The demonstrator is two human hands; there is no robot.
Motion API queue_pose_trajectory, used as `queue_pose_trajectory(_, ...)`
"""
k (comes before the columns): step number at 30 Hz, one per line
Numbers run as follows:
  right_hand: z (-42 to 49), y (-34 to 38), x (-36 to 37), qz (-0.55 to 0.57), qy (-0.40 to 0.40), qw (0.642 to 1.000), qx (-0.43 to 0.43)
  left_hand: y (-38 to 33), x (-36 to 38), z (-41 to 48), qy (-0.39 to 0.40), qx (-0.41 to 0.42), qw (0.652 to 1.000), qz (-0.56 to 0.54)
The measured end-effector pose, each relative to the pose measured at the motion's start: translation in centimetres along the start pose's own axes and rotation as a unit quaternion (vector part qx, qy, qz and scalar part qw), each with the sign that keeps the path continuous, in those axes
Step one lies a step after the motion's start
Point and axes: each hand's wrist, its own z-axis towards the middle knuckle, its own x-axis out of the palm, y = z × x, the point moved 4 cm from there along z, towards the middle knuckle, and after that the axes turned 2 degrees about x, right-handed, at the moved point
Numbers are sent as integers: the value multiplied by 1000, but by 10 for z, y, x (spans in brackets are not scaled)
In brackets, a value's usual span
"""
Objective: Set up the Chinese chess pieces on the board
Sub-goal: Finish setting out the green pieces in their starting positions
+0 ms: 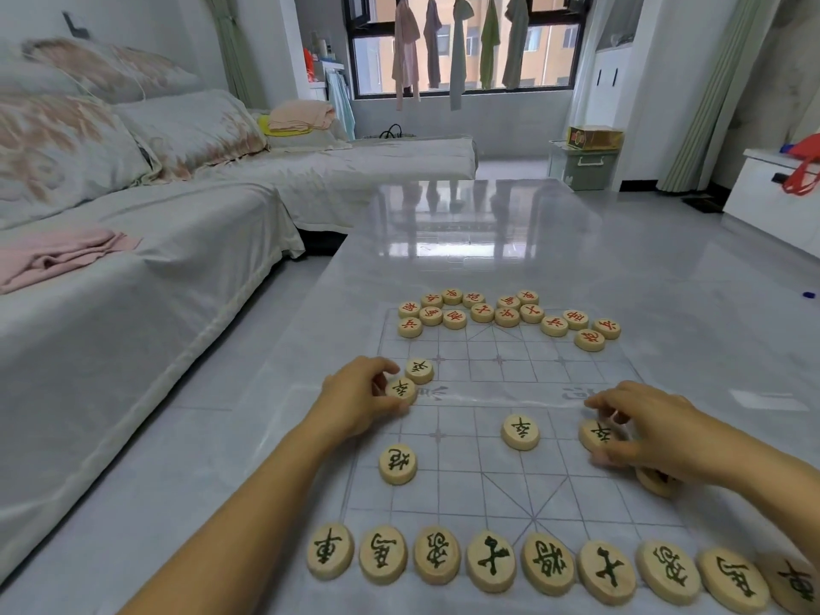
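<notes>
A row of nine round pale wooden discs with dark characters (546, 565) lines the near edge of the clear plastic grid-printed board (488, 490), spread on a glossy grey table (665, 304), as a person sets up Chinese chess. The left hand (359, 401) is curled, thumb and fingertips pinching a dark-lettered soldier disc (400, 389) on the river band at the board's left edge. Its proper row appears to lie just toward the person, so the left hand is the nearer one for that move. A second loose soldier (419, 370) sits just beside it, on the far side. The right hand (656, 430) is likewise bent, thumb and forefinger round another soldier disc (597, 435) near the right edge. A further disc (654, 481) is half hidden beneath it. A centre soldier (520, 431) and a cannon disc (397, 463) look placed. The red-lettered discs (506, 312) lie heaped along the far edge.
</notes>
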Motion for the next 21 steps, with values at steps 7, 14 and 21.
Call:
queue_pose_trajectory(7,28,65,-16,65,-77,992,-76,13,-9,-12,-1,-20,1000,-3)
queue_pose_trajectory(14,92,138,9,46,-55,994,-83,41,-17,-46,-6,0,997,-79)
queue_pose_trajectory(21,116,150,18,60,-29,996,-64,48,-17,-45,-4,14,995,-101)
